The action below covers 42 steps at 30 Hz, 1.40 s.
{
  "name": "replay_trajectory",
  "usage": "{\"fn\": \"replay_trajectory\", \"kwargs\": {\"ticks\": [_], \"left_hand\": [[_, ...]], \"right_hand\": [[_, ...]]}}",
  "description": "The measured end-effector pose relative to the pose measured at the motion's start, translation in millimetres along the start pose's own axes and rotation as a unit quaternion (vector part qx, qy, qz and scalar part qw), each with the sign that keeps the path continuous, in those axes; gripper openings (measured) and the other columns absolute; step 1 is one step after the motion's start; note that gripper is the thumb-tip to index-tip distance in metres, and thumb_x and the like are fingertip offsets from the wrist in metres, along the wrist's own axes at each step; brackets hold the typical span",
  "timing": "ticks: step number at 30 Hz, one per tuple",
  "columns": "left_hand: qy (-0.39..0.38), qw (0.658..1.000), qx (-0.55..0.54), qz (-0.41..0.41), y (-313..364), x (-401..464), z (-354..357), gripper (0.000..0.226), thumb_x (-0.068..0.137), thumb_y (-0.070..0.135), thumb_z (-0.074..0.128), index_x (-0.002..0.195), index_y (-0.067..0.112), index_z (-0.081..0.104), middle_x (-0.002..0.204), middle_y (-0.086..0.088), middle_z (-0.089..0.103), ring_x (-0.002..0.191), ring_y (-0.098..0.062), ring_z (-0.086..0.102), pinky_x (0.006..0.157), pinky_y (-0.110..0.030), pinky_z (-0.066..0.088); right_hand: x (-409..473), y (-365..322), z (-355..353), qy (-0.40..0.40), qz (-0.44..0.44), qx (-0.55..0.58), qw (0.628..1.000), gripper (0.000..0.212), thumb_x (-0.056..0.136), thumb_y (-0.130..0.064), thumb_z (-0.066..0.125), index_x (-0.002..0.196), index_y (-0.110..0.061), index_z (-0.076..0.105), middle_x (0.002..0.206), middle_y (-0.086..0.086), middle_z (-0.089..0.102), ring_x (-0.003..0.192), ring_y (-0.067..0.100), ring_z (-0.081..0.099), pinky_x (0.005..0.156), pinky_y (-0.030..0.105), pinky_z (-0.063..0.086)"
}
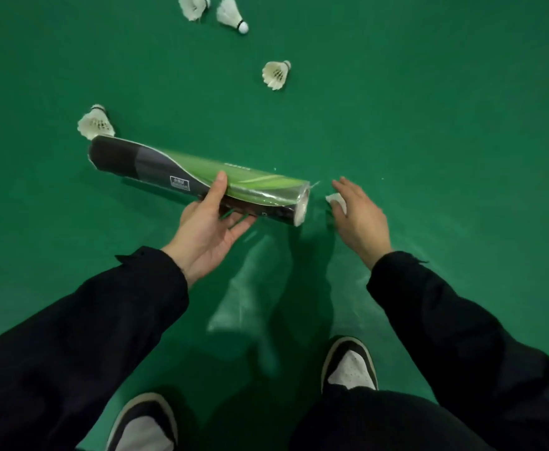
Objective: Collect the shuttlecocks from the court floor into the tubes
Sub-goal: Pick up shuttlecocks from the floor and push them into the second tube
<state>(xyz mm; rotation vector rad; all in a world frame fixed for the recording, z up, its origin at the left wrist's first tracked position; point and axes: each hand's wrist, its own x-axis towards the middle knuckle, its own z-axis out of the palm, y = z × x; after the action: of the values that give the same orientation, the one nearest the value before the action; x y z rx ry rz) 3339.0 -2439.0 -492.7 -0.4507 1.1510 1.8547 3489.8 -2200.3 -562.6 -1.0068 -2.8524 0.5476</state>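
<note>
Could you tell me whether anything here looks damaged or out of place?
The tube in the left hand has clear wrapping peeling loose near its open end. Four shuttlecocks lie scattered on the floor, as expected mid-collection. The right hand is over something white; whether it grips it, I cannot tell.
</note>
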Motion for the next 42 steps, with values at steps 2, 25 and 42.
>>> {"fn": "replay_trajectory", "kwargs": {"ticks": [2,25,42], "left_hand": [[0.006,1.0,-0.01,0.004,-3.2,-2.8,4.8,0.055,0.101,0.037,0.066,0.139,-0.001,0.054,0.118,-0.012,0.079,0.114,-0.028,0.075,0.087,-0.039,0.064],[0.019,0.995,-0.045,0.084,30.2,-66.5,-18.2,0.048,0.102,0.039,0.063,0.131,0.002,0.061,0.119,-0.011,0.078,0.112,-0.025,0.075,0.085,-0.037,0.064],[0.06,0.975,-0.154,0.149,127.0,-108.2,-136.8,0.053,0.103,0.037,0.062,0.142,0.002,0.056,0.124,-0.015,0.077,0.112,-0.026,0.075,0.084,-0.036,0.065]], "right_hand": [[14.7,15.4,2.5,-0.062,-0.051,-0.131,0.988,0.052,0.096,-0.023,0.055,0.147,-0.023,0.045,0.151,0.01,0.047,0.105,0.036,0.067,0.08,0.046,0.059],[-65.9,-162.2,-71.2,-0.178,-0.107,0.435,0.876,0.032,0.084,-0.016,0.056,0.104,-0.035,0.071,0.059,-0.013,0.049,0.056,0.017,0.042,0.052,0.034,0.039],[-48.5,-339.3,-42.1,-0.272,-0.085,0.452,0.845,0.023,0.096,-0.007,0.066,0.114,-0.021,0.069,0.099,-0.001,0.07,0.054,0.011,0.059,0.05,0.024,0.053]]}}
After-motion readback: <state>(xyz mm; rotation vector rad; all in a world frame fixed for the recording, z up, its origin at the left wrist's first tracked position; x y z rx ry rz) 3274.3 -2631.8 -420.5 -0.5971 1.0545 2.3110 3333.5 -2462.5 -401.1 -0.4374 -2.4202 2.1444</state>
